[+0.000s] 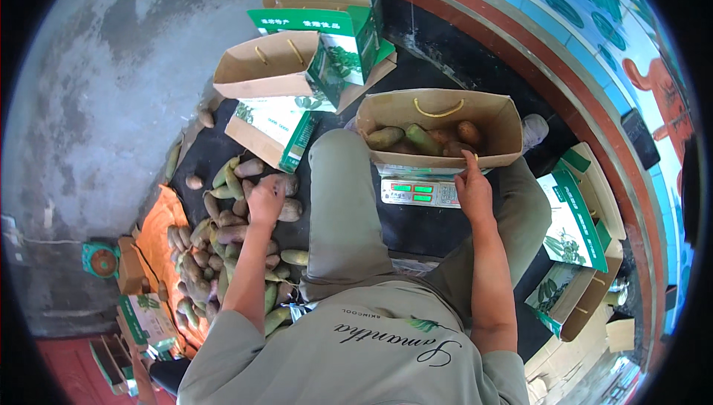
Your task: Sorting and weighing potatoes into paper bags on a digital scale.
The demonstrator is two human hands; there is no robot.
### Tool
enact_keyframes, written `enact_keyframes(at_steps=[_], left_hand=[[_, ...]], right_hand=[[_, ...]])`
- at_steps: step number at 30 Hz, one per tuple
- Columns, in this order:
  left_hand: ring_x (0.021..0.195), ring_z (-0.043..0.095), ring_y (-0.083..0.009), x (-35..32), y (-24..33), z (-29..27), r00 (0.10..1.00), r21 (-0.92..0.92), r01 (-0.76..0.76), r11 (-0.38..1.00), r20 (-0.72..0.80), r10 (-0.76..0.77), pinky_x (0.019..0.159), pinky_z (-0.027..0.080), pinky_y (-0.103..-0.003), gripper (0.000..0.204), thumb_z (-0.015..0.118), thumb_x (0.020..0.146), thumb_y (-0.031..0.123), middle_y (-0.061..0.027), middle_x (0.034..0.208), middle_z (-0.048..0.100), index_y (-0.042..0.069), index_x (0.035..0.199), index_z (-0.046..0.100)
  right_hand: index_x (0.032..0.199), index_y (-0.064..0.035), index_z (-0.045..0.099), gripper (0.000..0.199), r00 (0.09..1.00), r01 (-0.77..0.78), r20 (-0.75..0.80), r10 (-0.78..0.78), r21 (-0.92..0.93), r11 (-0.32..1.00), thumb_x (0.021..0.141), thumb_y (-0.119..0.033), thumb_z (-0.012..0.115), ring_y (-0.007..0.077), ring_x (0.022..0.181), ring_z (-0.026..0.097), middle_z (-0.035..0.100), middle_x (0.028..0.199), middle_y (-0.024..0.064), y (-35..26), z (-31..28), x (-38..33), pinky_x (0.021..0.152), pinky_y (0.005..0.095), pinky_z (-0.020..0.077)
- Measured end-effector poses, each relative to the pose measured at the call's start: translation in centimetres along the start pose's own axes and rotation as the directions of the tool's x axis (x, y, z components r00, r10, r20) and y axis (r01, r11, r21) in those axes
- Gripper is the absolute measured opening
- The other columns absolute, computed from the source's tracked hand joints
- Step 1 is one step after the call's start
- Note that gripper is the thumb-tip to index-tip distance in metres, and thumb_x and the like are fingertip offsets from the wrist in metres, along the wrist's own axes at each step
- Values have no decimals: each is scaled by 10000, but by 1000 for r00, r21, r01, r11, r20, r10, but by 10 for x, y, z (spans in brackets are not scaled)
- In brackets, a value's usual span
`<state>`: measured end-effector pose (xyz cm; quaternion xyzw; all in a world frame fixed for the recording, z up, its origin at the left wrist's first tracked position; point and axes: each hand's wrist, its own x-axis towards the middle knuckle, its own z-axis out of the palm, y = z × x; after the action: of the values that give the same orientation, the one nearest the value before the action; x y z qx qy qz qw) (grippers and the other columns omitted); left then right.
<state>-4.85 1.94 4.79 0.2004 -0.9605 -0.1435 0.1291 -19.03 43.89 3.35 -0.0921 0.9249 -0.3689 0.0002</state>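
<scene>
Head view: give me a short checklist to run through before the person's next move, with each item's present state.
1. Left hand on the produce: ok, it rests on one piece at the top of the pile of brown and green fruits; whether the fingers have closed round it, cannot tell.
2. Right hand steadying the box: ok, its fingers touch the front rim of the open cardboard box.
3. Box seated on the scale: ok, it sits over the platform.
4. Room in the box: ok, only a few fruits lie at the bottom.
5. Scale display readable: not ok, the digits are too small to tell.
6. Spare boxes within reach: ok, they stand just beyond the pile.
</scene>
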Motion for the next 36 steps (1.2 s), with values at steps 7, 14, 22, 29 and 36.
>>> enact_keyframes(at_steps=[7, 14, 22, 29, 36], left_hand=[[962, 599, -291, -114, -89, 73, 700, 315, 276, 908, 582, -414, 829, 479, -406, 331, 611, 757, 353, -125, 1019, 629, 155, 1021, 629], [1066, 556, -293, -214, -131, 110, 504, 465, 179, 867, 714, -487, 890, 455, -433, 394, 621, 744, 299, -100, 1126, 597, 202, 1126, 602], [1303, 293, -307, -243, -103, 85, 375, 521, 80, 850, 774, -510, 1017, 260, -556, 444, 567, 784, 206, -101, 1292, 446, 200, 1224, 509], [1375, 125, -278, -233, -142, 77, 420, 642, -102, 760, 720, -552, 1064, 122, -578, 420, 505, 843, 224, -65, 1451, 261, 193, 1262, 497], [1312, 261, -261, -208, -147, 59, 398, 625, -337, 704, 772, -495, 1056, 185, -540, 366, 495, 861, 272, -34, 1416, 321, 186, 1210, 561]], right_hand=[[1305, -152, 398, 571, 993, 82, -81, -80, 14, 997, 786, -19, 596, 276, 713, 607, 603, 792, 114, 0, 3, -4, 664, 375, 482], [1314, -125, 419, 533, 979, 100, -186, -85, 74, 992, 817, 30, 534, 203, 655, 562, 560, 755, 103, -6, 2, -6, 640, 313, 477], [1313, -84, 415, 514, 983, 58, -179, -43, 81, 995, 827, 58, 505, 130, 664, 500, 521, 761, 47, 7, 9, -5, 646, 248, 449], [1323, -85, 400, 519, 985, 80, -159, -66, 81, 993, 834, 58, 502, 126, 657, 529, 544, 762, 50, 5, 11, -5, 655, 254, 462], [1326, -96, 399, 523, 989, 22, -148, -16, 38, 999, 836, 60, 493, 121, 655, 524, 537, 754, 49, 5, 13, -5, 657, 249, 462]])
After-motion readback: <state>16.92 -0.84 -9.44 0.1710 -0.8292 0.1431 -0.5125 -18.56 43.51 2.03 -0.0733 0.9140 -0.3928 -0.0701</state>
